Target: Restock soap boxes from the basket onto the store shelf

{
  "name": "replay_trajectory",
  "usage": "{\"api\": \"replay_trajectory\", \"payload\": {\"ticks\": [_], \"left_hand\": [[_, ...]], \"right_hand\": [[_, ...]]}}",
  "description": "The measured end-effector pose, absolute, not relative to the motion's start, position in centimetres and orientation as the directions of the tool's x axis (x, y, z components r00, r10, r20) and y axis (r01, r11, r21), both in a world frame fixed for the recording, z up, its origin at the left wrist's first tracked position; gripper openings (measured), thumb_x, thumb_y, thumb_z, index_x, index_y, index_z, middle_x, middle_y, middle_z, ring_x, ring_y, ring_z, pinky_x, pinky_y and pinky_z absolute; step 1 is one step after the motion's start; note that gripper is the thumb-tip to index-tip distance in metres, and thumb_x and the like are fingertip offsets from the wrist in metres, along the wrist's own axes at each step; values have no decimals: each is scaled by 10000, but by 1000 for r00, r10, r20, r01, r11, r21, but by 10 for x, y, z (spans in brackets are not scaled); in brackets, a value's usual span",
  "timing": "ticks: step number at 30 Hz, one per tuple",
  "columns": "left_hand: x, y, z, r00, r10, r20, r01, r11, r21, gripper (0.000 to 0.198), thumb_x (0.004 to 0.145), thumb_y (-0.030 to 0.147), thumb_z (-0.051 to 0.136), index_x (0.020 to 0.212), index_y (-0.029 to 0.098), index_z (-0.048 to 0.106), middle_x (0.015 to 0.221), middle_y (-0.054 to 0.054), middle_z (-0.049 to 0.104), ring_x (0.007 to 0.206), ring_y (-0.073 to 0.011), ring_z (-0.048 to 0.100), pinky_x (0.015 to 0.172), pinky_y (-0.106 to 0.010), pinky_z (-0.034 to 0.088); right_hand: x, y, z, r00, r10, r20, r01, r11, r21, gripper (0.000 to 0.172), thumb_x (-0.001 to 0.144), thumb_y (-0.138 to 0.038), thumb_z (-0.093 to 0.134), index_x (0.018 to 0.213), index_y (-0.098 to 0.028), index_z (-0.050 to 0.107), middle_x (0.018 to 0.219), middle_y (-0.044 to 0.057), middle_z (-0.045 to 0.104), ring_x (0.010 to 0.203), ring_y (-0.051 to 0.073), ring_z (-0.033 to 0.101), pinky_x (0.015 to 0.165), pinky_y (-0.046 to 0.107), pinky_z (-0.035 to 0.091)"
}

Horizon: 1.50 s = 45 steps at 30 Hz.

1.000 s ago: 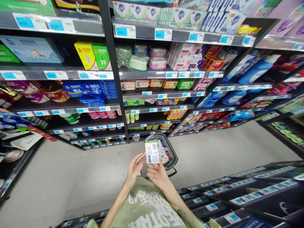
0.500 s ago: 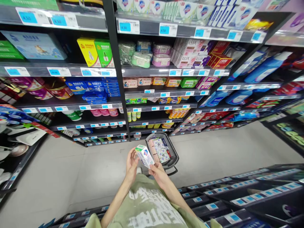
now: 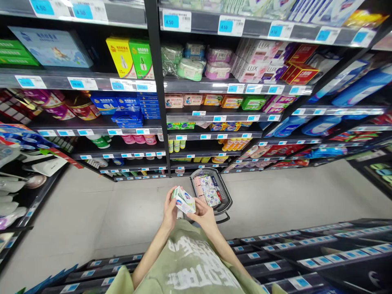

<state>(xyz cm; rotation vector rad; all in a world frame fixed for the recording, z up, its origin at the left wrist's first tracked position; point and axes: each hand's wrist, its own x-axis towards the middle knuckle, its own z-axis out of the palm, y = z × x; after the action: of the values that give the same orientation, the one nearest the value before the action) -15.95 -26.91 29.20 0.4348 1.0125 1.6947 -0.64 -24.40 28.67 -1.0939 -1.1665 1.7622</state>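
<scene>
Low in the middle of the head view, a white soap box [image 3: 184, 200] with green and blue print is held between both hands. My left hand [image 3: 170, 207] grips its left end, fingers closed along the side. Around the right end close the thumb and fingers of my right hand [image 3: 203, 213]. The box is tilted, and a broad printed face shows. Just beyond it, on the floor, stands a dark grey shopping basket [image 3: 227, 200]. Inside the basket lie several white soap packs [image 3: 211, 191], pink packs [image 3: 199, 188] and a dark item.
Ahead, tall shelves hold LUX soap boxes [image 3: 252, 61], wrapped soaps [image 3: 190, 68], yellow and green boxes [image 3: 121, 57] and blue boxes [image 3: 127, 114]. Shelf rows with price tags [image 3: 272, 265] run close behind me. Another rack [image 3: 27, 196] stands at the left. Grey floor [image 3: 128, 204] lies between.
The soap box has been turned in my hands, so another side faces up. My right hand has shifted its grip along it. The shelves appear slightly higher and closer in view.
</scene>
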Motion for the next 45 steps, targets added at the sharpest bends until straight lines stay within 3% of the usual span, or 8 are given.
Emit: {"api": "replay_trajectory", "payload": {"ticks": [7, 13, 18, 23, 28, 34, 41, 45], "left_hand": [[-160, -269, 292, -329, 906, -266, -677, -30, 736, 461, 843, 531, 673, 1174, 212, 642, 1313, -129, 680, 1181, -308, 643, 946, -408, 507], [-159, -268, 289, -343, 899, -273, -700, -51, 712, 379, 863, 486, 662, 1110, 198, 666, 1247, -117, 715, 1151, -289, 668, 951, -404, 514], [-158, -266, 289, -360, 893, -269, -699, -68, 712, 327, 881, 456, 648, 1075, 195, 685, 1216, -110, 729, 1112, -274, 686, 935, -385, 522], [-157, -266, 287, -366, 887, -283, -712, -71, 699, 319, 871, 456, 661, 1052, 197, 701, 1187, -95, 741, 1095, -274, 696, 943, -384, 521], [-155, -265, 288, -379, 858, -347, -726, -43, 686, 336, 847, 476, 669, 1018, 189, 701, 1143, -101, 756, 1065, -279, 707, 911, -387, 528], [-152, -260, 281, -394, 782, -482, -741, 40, 670, 337, 798, 492, 674, 920, 179, 695, 1013, -85, 780, 971, -267, 720, 862, -368, 525], [-148, -245, 276, -349, 789, -506, -636, 197, 746, 363, 802, 511, 655, 937, 178, 704, 1044, -64, 746, 877, -194, 675, 750, -268, 496], [-140, -220, 275, -239, 812, -533, -447, 395, 803, 377, 770, 501, 696, 988, 193, 687, 874, -17, 698, 761, -173, 634, 662, -243, 452]], "right_hand": [[-5, -243, 289, -227, 943, -242, -5, -249, -968, 751, 530, -251, 919, 1236, -169, 674, 1227, 141, 729, 508, 80, 480, 475, 249, 446], [-5, -243, 294, -237, 940, -244, 43, -240, -970, 768, 554, -231, 896, 1280, -163, 653, 953, 61, 769, 519, 90, 469, 495, 238, 422], [-3, -243, 294, -260, 937, -235, 104, -214, -971, 775, 604, -251, 880, 1329, -140, 629, 670, -25, 664, 540, 119, 470, 529, 244, 412], [-2, -244, 294, -256, 937, -238, 117, -214, -970, 795, 605, -277, 882, 1340, -127, 617, 712, -14, 668, 546, 120, 473, 533, 248, 411], [-3, -245, 293, -254, 934, -250, 132, -223, -966, 778, 622, -270, 869, 1344, -126, 615, 627, -41, 616, 539, 122, 476, 531, 241, 405], [-1, -247, 279, -224, 929, -294, 142, -267, -953, 813, 598, -279, 886, 1344, -105, 614, 596, -52, 597, 530, 112, 453, 514, 233, 386], [11, -236, 281, -164, 927, -336, 195, -304, -933, 739, 627, -250, 853, 1328, -153, 639, 544, -96, 519, 526, 107, 467, 550, 217, 405], [28, -219, 284, -115, 964, -239, 191, -215, -958, 632, 669, -209, 768, 1292, -183, 670, 697, -33, 640, 555, 118, 493, 579, 238, 466]]}}
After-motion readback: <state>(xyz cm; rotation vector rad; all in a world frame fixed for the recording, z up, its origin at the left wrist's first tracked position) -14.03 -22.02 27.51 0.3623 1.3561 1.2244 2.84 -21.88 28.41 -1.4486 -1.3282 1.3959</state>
